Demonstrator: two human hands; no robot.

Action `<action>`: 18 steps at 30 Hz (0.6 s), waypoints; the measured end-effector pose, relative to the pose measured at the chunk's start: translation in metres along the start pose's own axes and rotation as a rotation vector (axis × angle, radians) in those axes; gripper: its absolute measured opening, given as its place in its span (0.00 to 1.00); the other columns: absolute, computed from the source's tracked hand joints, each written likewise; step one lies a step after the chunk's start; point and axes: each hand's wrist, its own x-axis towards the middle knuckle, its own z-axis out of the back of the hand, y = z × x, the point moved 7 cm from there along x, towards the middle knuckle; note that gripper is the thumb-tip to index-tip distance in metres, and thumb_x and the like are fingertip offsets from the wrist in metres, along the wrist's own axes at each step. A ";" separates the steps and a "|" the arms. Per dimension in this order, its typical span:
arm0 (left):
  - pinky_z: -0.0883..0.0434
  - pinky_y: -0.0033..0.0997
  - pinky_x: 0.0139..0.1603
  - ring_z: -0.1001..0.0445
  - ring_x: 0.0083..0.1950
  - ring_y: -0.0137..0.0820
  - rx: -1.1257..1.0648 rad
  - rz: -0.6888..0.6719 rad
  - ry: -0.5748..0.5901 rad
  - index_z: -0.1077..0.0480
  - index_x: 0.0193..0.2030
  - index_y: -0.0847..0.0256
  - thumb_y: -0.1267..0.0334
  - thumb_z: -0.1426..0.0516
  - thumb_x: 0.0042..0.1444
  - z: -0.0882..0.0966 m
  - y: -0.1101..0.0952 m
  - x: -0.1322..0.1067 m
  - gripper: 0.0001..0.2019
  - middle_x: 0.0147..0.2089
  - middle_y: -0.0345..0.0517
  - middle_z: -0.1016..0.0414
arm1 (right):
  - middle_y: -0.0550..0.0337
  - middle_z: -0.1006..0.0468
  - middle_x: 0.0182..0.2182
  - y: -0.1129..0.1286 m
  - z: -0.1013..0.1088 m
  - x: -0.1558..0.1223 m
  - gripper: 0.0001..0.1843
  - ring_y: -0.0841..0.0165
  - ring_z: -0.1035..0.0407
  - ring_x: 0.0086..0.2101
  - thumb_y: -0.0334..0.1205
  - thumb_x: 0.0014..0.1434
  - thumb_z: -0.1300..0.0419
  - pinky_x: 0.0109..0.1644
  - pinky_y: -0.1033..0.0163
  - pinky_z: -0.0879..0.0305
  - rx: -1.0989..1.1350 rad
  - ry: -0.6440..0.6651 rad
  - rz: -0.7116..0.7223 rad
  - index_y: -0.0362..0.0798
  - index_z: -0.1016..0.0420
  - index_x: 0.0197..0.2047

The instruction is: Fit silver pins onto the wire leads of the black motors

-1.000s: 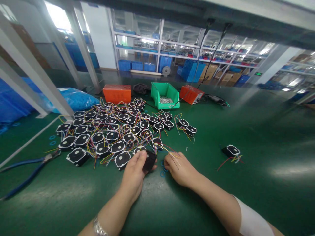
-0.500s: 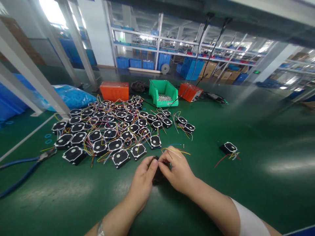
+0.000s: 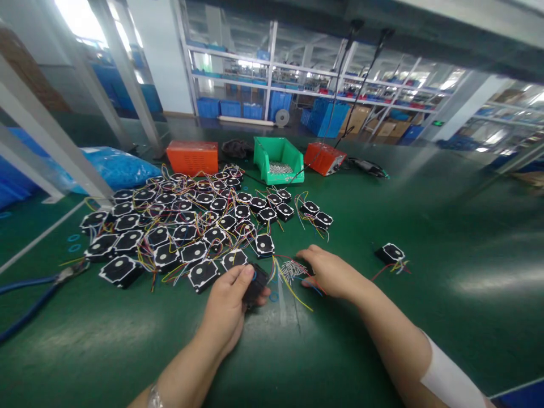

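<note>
My left hand (image 3: 229,303) is closed around a small black motor block (image 3: 255,285), thumb on its top edge. Coloured wires (image 3: 293,286) trail from the block to the right across the green table (image 3: 382,340). My right hand (image 3: 331,272) lies over the wire ends beside a little heap of small silver screws (image 3: 291,270), its fingers bent down on the table; what they pinch is hidden. Just beyond both hands spreads a big pile of black square motors (image 3: 187,221) with white labels and tangled wires.
One separate motor (image 3: 390,253) lies to the right. At the back stand an orange box (image 3: 192,157), a green bin of screws (image 3: 278,160) and a second orange box (image 3: 325,158). Blue-handled pliers (image 3: 29,289) lie at the left, near a blue bag (image 3: 114,167).
My hands were together on the block half a second ago. Now the right hand has slid right onto the wire ends by the screws, and the left keeps the block.
</note>
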 end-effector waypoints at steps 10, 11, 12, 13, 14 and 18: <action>0.35 0.22 0.19 0.32 0.20 0.27 -0.047 0.006 -0.033 0.36 0.29 0.67 0.54 0.41 0.46 0.001 -0.003 -0.003 0.15 0.20 0.44 0.30 | 0.53 0.35 0.31 0.024 -0.020 0.014 0.06 0.67 0.37 0.31 0.26 0.55 0.49 0.34 0.67 0.42 -0.165 -0.046 0.059 0.39 0.32 0.35; 0.35 0.23 0.18 0.32 0.19 0.28 -0.081 0.011 -0.045 0.36 0.30 0.67 0.53 0.43 0.48 0.002 -0.004 -0.004 0.15 0.20 0.44 0.30 | 0.52 0.35 0.31 0.025 -0.021 0.015 0.06 0.66 0.37 0.31 0.25 0.55 0.49 0.34 0.66 0.42 -0.169 -0.051 0.051 0.38 0.32 0.35; 0.35 0.24 0.17 0.32 0.19 0.28 -0.117 0.025 -0.050 0.36 0.30 0.67 0.52 0.46 0.50 0.003 -0.004 -0.004 0.16 0.21 0.45 0.29 | 0.51 0.35 0.31 0.025 -0.022 0.016 0.07 0.66 0.37 0.31 0.24 0.55 0.50 0.34 0.66 0.42 -0.170 -0.059 0.037 0.38 0.31 0.34; 0.35 0.24 0.16 0.32 0.19 0.28 -0.151 0.046 -0.045 0.36 0.32 0.67 0.51 0.49 0.52 0.002 -0.004 -0.004 0.17 0.22 0.47 0.29 | 0.50 0.35 0.31 0.025 -0.022 0.017 0.08 0.65 0.37 0.31 0.23 0.54 0.51 0.34 0.65 0.42 -0.167 -0.068 0.020 0.37 0.31 0.34; 0.36 0.25 0.16 0.32 0.18 0.28 -0.181 0.068 -0.034 0.36 0.33 0.67 0.51 0.53 0.55 0.002 -0.004 -0.004 0.18 0.23 0.48 0.29 | 0.49 0.35 0.31 0.024 -0.023 0.018 0.09 0.64 0.37 0.31 0.22 0.54 0.52 0.35 0.64 0.42 -0.156 -0.076 0.003 0.36 0.31 0.34; 0.34 0.27 0.18 0.31 0.21 0.30 -0.223 0.101 0.026 0.37 0.38 0.67 0.53 0.55 0.56 -0.001 -0.005 -0.001 0.17 0.26 0.49 0.29 | 0.48 0.33 0.32 0.016 -0.020 0.021 0.08 0.63 0.37 0.33 0.21 0.52 0.50 0.37 0.63 0.42 -0.032 -0.107 -0.034 0.36 0.31 0.34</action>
